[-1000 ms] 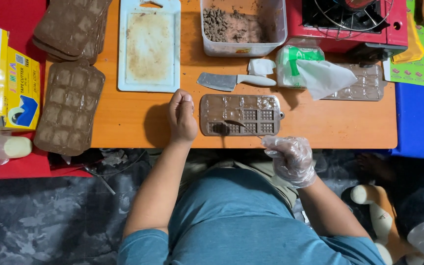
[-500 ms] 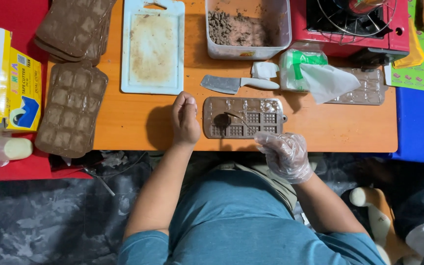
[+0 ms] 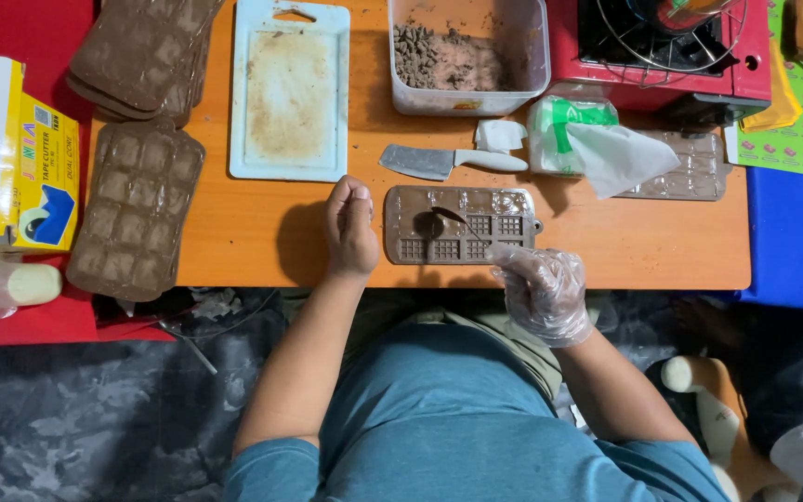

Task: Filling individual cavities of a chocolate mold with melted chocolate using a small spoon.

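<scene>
Resting flat on the tabletop [image 3: 234, 242], the left hand [image 3: 351, 226] is lying palm down w/ fingers together, just beside the left end of the mold [image 3: 462, 224]; can't tell if it's touching it. Right hand [image 3: 541, 290], in a clear glove, is sitting at the near edge by the mold's near-right corner, fingers curled around the handle of a spoon [image 3: 457, 221]. Spoon is angling far-left over the mold, its tip at a dark blob of chocolate in the left-middle part. Mold is lying flat, long side left to right, near the tabletop's near edge, in front of the person's torso; some cells are looking brown-filled, others clear.

Beyond the mold: a small cleaver [image 3: 448, 162] w/ white handle is lying flat, blade to the left. Far-left of it a white cutting board [image 3: 290, 93] w/ brown smears. Far-middle, a clear tub [image 3: 522, 65] holding brown crumbs. Right of the cleaver a bag [image 3: 597, 144] w/ green & white, overlapping a 2nd clear tray [image 3: 699, 167]. Far-right, a red stove [image 3: 662, 46].

Left side: brown molds [image 3: 137, 209] are lying at the tabletop's left edge, w/ a stack of more [image 3: 141, 51] farther back. A yellow box [image 3: 25, 158] is standing open at far left, a pale roll [image 3: 34, 284] near it.
</scene>
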